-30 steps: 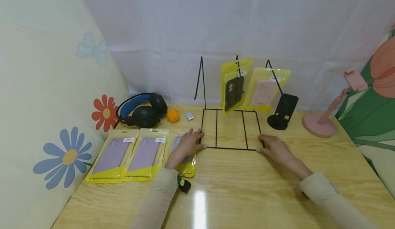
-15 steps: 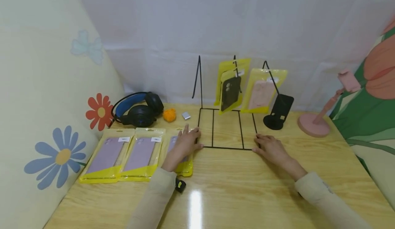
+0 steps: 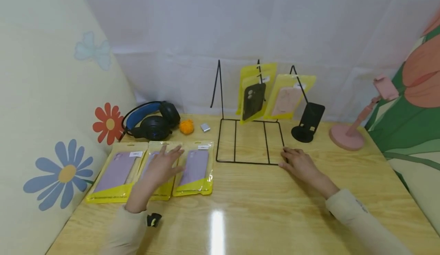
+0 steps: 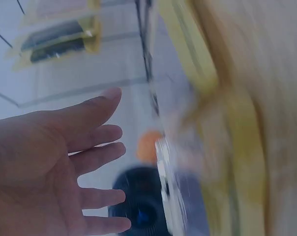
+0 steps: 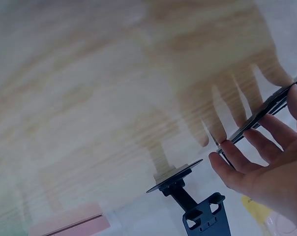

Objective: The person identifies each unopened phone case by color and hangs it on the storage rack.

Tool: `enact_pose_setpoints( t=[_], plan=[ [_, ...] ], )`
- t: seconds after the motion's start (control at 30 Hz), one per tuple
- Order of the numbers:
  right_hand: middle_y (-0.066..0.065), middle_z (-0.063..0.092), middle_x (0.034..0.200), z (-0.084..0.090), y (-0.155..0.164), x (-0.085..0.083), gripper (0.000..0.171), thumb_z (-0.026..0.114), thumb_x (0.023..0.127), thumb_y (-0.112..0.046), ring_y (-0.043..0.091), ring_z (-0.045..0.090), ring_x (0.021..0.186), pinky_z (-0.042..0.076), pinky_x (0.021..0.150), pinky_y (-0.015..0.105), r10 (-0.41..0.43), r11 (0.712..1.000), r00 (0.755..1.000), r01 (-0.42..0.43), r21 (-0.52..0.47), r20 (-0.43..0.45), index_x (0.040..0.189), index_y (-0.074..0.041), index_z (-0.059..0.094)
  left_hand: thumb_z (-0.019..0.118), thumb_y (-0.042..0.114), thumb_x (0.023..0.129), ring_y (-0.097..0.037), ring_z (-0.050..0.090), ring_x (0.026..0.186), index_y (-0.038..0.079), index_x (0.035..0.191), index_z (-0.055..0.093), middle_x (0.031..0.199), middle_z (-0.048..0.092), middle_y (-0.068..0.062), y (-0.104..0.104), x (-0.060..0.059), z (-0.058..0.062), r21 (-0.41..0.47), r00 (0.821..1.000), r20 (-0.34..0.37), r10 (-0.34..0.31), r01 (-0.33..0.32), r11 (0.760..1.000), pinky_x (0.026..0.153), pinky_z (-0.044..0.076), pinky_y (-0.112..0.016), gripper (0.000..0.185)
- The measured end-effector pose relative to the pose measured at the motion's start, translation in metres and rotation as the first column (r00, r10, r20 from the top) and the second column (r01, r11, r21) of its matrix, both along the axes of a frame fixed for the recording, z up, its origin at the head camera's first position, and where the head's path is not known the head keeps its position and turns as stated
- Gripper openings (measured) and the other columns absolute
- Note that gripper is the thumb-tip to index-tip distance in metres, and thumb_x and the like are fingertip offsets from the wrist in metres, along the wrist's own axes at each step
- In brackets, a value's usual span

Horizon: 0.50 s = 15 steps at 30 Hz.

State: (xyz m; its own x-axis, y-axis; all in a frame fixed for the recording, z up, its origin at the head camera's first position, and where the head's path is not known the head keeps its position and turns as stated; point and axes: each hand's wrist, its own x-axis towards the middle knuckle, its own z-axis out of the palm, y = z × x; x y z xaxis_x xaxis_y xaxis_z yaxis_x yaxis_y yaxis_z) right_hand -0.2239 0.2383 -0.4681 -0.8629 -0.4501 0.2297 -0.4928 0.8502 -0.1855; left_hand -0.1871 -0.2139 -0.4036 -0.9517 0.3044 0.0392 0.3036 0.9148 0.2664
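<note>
A black wire rack (image 3: 247, 163) stands on the wooden table (image 3: 258, 209); a yellow pack with a black phone case (image 3: 253, 100) and one with a pink case (image 3: 288, 100) hang on its pegs. Three yellow packs with purple cases lie in a row at the left: the left pack (image 3: 117, 171), the middle pack (image 3: 165, 184) and the right pack (image 3: 196, 167). My left hand (image 3: 165, 163) hovers open over the middle pack, its fingers spread in the blurred left wrist view (image 4: 65, 162). My right hand (image 3: 290, 159) rests at the rack's front right corner, its straight fingers (image 5: 237, 157) touching the wire (image 5: 266, 110).
Black and blue headphones (image 3: 152, 123), an orange ball (image 3: 186, 126) and a small silver block (image 3: 205, 127) lie behind the packs. A black phone stand (image 3: 307, 123) and a pink phone holder (image 3: 347, 138) stand right of the rack. Padded walls close both sides.
My left hand has left the rack's front left corner and moved left over the middle pack, uncovering the right pack. My right hand stays at the rack's corner.
</note>
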Motion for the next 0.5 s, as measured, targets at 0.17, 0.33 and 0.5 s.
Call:
enact_pose_setpoints(
  t=[0.17, 0.33, 0.5],
  plan=[
    [0.027, 0.052, 0.134, 0.004, 0.001, 0.000, 0.049, 0.067, 0.090, -0.029, 0.052, 0.053, 0.109, 0.045, 0.085, 0.063, 0.008, 1.000, 1.000, -0.008, -0.003, 0.002, 0.124, 0.006, 0.062, 0.070, 0.027, 0.089, -0.063, 0.021, 0.129, -0.004, 0.136, 0.051, 0.145, 0.038, -0.029, -0.055, 0.004, 0.001, -0.058, 0.991, 0.059, 0.120, -0.117, 0.991, 0.096, 0.024, -0.076, 0.059],
    [0.027, 0.052, 0.134, 0.002, 0.000, -0.002, 0.049, 0.067, 0.090, -0.029, 0.051, 0.054, 0.110, 0.046, 0.086, 0.062, 0.018, 1.000, 1.000, -0.018, -0.006, 0.002, 0.124, 0.006, 0.062, 0.067, 0.030, 0.090, -0.061, 0.029, 0.125, -0.012, 0.135, 0.045, 0.138, 0.038, -0.039, -0.102, 0.003, -0.006, -0.107, 0.969, 0.079, 0.235, -0.227, 0.968, 0.102, 0.023, -0.071, 0.066],
    [0.027, 0.052, 0.134, 0.000, 0.000, -0.001, 0.049, 0.067, 0.090, -0.028, 0.052, 0.053, 0.109, 0.046, 0.084, 0.063, 0.021, 1.000, 1.000, -0.020, -0.013, 0.003, 0.124, 0.006, 0.061, 0.064, 0.025, 0.093, -0.059, 0.037, 0.114, -0.018, 0.138, 0.032, 0.134, 0.033, -0.043, -0.133, 0.007, -0.015, -0.083, 0.934, 0.135, 0.331, -0.322, 0.943, 0.096, 0.032, -0.071, 0.070]
  ],
)
